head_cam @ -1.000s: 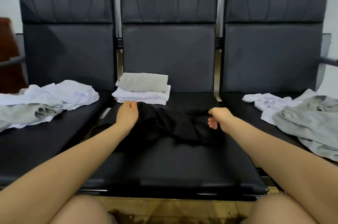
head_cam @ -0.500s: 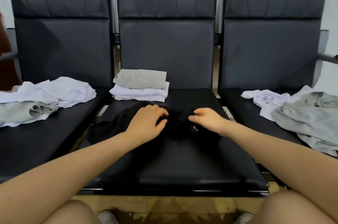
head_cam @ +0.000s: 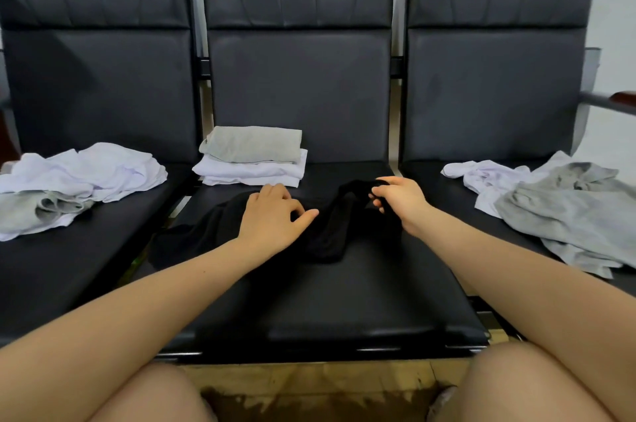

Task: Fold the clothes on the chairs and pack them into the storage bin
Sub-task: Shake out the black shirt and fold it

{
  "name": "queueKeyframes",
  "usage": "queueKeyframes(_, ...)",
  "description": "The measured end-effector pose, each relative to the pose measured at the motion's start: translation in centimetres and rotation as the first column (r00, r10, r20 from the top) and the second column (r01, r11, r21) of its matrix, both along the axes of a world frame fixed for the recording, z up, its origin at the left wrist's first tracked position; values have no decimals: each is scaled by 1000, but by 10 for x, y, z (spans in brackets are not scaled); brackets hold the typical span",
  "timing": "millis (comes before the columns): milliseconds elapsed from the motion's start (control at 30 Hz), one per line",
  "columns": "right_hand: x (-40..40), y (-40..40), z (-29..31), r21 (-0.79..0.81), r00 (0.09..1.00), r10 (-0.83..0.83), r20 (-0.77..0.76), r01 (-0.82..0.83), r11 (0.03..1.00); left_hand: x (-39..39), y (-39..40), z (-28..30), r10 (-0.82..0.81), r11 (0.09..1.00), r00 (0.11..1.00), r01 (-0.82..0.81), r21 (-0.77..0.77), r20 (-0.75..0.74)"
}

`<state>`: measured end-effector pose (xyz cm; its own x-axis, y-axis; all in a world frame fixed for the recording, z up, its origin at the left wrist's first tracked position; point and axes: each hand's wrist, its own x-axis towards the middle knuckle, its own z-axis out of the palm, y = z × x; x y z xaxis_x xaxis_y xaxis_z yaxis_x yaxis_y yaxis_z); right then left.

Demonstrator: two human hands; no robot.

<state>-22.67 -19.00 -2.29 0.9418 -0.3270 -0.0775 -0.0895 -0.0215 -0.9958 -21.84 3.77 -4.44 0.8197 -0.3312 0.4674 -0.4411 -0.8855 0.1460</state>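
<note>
Black padded chairs stand three abreast across the frame; no storage bin is in view. On the middle chair seat (head_cam: 344, 297) a black garment (head_cam: 330, 235) lies crumpled at frame centre, its left part trailing to the seat's left edge. Behind it, against the backrest, sits a folded stack (head_cam: 251, 159): a grey piece on top of white ones. The left chair seat (head_cam: 69, 270) carries a loose white and grey pile (head_cam: 75, 180) at middle left. The right chair seat (head_cam: 447, 208) carries a white garment (head_cam: 488, 177) partly under a rumpled grey garment (head_cam: 571, 211), which reaches the seat's front edge at the right. The front half of the middle seat is bare cushion.

The left hand (head_cam: 275, 218) rests palm down on the black garment, fingers loosely spread, grasping nothing. The right hand (head_cam: 402, 201) is raised just above the seat, its grip pinching a bunched fold of the black garment between thumb and fingers. Both forearms reach in from the lower corners.
</note>
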Motion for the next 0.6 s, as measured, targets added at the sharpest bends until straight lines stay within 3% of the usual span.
queueKeyframes(67, -3, 0, 0, -55, 1000, -2, 30, 3, 998, -4, -10, 0, -59, 998, 998, 60, 23, -9)
queueKeyframes(167, -5, -5, 1, -47, 998, -42, 48, 44, 998, -9, -25, -10, -103, 978, 982, 130, 166, -159)
queueKeyframes(200, -5, -7, 1, -47, 998, -45, 44, 47, 998, -9, -29, -14, -96, 981, 970, 130, 146, -222)
queueKeyframes(233, -4, -9, 0, -44, 998, -45, 38, 46, 998, -8, -32, -14, -97, 992, 953, 118, 55, -288)
queueKeyframes(300, -3, -15, -2, -47, 998, -55, 27, 56, 997, -7, -33, -5, -160, 960, 900, 46, -276, -405)
queueKeyframes(400, -1, -22, -3, -126, 995, -96, 15, 98, 987, -3, -22, 21, -209, 726, 919, -84, -682, -335)
queueKeyframes(500, 2, -24, -4, -272, 990, -141, 30, 143, 952, -2, 0, 39, -119, 501, 961, -158, -851, -248)
queueKeyframes(600, 1, -19, 0, -441, 989, -124, 82, 148, 885, 3, 19, 46, -10, 239, 965, -252, -938, -262)
